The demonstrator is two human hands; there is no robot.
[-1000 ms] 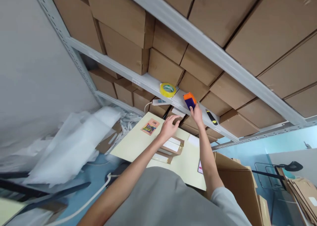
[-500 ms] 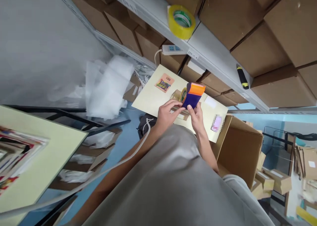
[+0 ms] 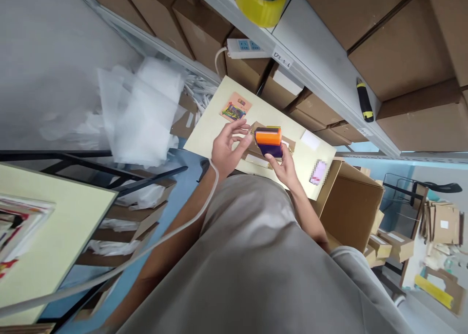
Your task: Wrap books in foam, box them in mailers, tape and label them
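Note:
My right hand (image 3: 283,168) is closed around the lower side of an orange and purple tape dispenser (image 3: 268,141), held over the small table. The dispenser's orange face is turned up, with a dark strip along its top edge; its tape roll is mostly hidden. My left hand (image 3: 228,146) is just left of it, thumb and fingers apart and slightly curled. Whether a thin tape end touches the fingertips is too small to tell. Beneath the hands lies a small brown cardboard box (image 3: 259,162) with a pale label, partly covered by the dispenser.
An orange printed card (image 3: 236,107) and a purple blurred item (image 3: 319,172) lie on the cream table (image 3: 204,124). An open carton (image 3: 354,207) stands right. The shelf above bears yellow tape (image 3: 261,7) and a cutter (image 3: 364,100). A white cable (image 3: 175,234) crosses my left arm.
My left hand has moved left, away from the dispenser, and its fingers have spread. The dispenser has turned in my right hand so more of its orange face shows. The view has shifted slightly.

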